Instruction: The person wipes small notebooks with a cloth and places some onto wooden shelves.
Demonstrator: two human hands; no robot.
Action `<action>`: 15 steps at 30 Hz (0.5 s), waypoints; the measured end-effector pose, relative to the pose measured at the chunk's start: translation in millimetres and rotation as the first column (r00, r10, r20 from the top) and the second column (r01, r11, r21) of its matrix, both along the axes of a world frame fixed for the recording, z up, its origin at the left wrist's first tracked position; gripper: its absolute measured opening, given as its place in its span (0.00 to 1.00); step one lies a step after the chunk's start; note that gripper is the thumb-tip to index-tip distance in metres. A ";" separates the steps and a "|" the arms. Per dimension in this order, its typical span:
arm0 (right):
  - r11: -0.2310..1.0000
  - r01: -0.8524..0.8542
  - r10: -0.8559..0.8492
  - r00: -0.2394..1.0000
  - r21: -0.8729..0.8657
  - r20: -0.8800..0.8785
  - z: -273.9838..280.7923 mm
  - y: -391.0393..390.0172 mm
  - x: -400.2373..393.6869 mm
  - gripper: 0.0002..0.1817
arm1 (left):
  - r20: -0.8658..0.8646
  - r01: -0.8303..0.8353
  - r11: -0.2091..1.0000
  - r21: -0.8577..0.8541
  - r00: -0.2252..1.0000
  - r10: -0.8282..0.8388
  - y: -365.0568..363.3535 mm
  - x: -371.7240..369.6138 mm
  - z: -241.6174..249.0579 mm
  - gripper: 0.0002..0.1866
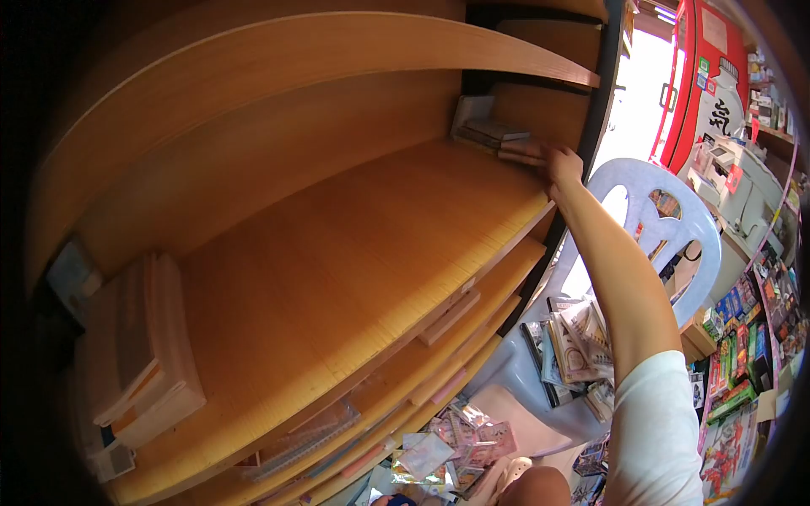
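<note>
My right hand (563, 164) is stretched out to the far right end of a wooden shelf (354, 261). Its fingers rest on a small stack of thin books (506, 139) lying flat there. Whether the fingers grip a book or only touch the stack is hard to tell. My right arm in a white sleeve runs up from the lower right. My left hand is out of view.
A thick pile of books (139, 337) lies at the shelf's left end. Lower shelves (439, 354) hold flat packets. A white plastic chair (666, 228) beside the shelf carries booklets (574, 346). Stationery racks (751, 337) fill the right side.
</note>
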State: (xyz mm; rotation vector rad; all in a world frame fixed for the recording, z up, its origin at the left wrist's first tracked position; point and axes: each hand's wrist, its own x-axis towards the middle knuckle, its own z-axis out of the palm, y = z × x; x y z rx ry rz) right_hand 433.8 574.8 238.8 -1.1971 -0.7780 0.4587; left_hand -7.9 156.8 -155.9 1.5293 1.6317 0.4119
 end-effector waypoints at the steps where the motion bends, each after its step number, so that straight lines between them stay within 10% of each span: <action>1: 0.999 -0.020 0.021 0.999 0.042 -0.026 0.2 -7.9 0.5 0.12 | -0.007 -0.017 1.000 -0.023 1.000 0.017 0.2 0.8 1.2 0.26; 11: 0.885 -0.465 0.460 0.864 0.024 -0.205 15.2 -180.0 -37.7 0.09 | 0.227 -0.021 0.990 0.142 0.974 -0.012 -14.7 -0.4 -4.2 0.22; 15: 0.742 -0.671 0.643 0.708 0.008 -0.292 -1.7 -261.5 -90.3 0.12 | 0.193 -0.069 0.996 -0.050 0.978 0.078 -11.0 -5.0 -12.2 0.29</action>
